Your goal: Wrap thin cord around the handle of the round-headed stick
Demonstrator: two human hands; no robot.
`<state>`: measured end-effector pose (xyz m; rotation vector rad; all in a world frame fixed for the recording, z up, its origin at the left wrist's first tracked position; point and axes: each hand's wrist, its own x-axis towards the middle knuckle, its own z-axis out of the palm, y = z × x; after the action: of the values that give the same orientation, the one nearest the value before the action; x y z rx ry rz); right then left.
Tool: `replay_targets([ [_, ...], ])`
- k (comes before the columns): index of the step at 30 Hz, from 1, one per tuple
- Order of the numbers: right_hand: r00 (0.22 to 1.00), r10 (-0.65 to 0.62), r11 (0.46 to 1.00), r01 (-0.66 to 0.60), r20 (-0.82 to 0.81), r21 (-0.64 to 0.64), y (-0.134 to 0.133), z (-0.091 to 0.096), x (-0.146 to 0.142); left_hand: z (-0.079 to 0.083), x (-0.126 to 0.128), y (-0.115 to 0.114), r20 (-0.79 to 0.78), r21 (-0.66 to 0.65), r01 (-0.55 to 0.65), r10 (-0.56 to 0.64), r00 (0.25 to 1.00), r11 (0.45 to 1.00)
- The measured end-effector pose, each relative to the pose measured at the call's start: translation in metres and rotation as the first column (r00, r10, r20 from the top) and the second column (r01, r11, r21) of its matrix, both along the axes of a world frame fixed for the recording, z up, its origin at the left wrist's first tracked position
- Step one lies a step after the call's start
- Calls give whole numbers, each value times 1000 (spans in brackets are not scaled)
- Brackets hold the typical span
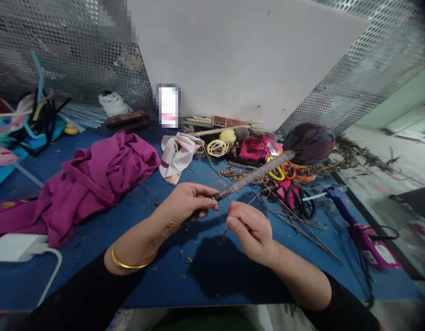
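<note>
My left hand (195, 200) pinches the near end of a stick wound in grey-brown cord (255, 177), with thumb and fingers closed round it. The stick slants up to the right over the blue table. At its far end is a round bundle in dark patterned cloth (309, 142); whether the two are joined I cannot tell. Just below the stick, my right hand (251, 232) is closed with thumb and forefinger together. A thin dark strand seems to hang beneath its fingertips, but what they hold is too small to make out.
Magenta cloth (109, 170) lies left, beside a pale cloth piece (179, 156). A white charger (21, 247) sits near left. Behind the stick are yellow-and-red-handled scissors (276, 171), black-handled scissors (303, 202) and dry plant bits. A blue glue gun (339, 204) and thin twigs (302, 230) lie right.
</note>
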<state>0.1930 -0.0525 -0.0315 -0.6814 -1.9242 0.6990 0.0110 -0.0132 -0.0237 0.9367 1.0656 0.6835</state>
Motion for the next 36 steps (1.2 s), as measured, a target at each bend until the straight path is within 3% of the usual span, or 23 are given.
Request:
replay_targets([
  [6, 1000, 21, 998, -21, 6, 58, -2, 4, 1, 4, 3, 0, -50, 15, 11, -10, 999, 1000],
  [12, 992, 37, 986, -57, -121, -159, 1, -1, 8, 1, 10, -2, -243, 133, 53, -19, 970, 990],
  [16, 988, 9, 976, -42, -152, -213, 5, 0, 13, -4, 16, -7, -305, 227, 134, -60, 950, 965],
  [23, 994, -73, 972, 54, -79, -230, 14, -1, 13, -14, 16, -12, -507, 356, 265, -53, 861, 896],
  [27, 995, -99, 974, 91, -30, -205, 16, 0, 12, -13, 16, -14, -511, 393, 274, -39, 859, 878],
  [32, 999, -45, 990, 44, -10, -131, 17, 0, 11, -10, 17, -16, -517, 404, 288, -43, 855, 868],
  [36, 992, -119, 983, 123, 39, -139, 20, -4, 11, -8, 19, -19, -609, 430, 362, -30, 792, 827],
])
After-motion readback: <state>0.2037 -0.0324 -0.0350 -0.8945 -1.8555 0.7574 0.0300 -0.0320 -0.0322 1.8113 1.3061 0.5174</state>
